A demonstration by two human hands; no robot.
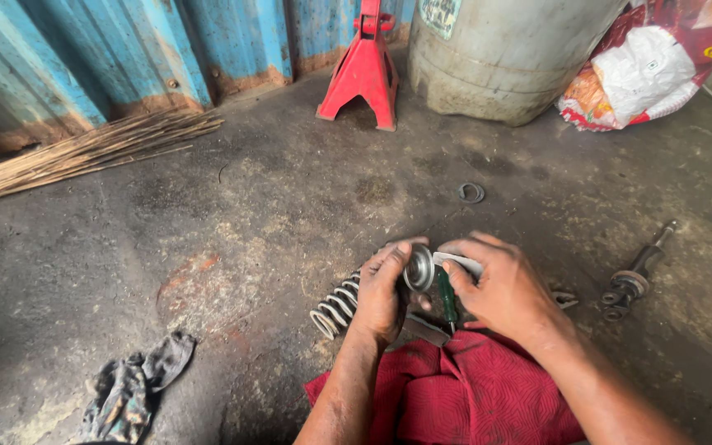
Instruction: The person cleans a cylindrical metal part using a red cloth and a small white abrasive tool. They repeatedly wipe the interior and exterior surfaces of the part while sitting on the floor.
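My left hand [382, 290] grips the top end of a silver coil spring [336, 306] that lies on the oily concrete floor. A round metal cap [419, 268] sits at the spring's end between both hands. My right hand [505, 288] is closed on the other side of that cap, fingers on a pale metal piece. A green-handled tool [448, 298] and a flat metal bar [427, 330] lie under the hands. A red cloth [471, 387] is spread beneath my forearms.
A shock absorber rod [638, 276] lies on the floor to the right. A small metal ring [471, 193] sits farther back. A red jack stand [363, 70], grey drum [504, 58], filled sack [644, 70], stick broom [84, 152] and dirty rag [133, 387] surround the spot.
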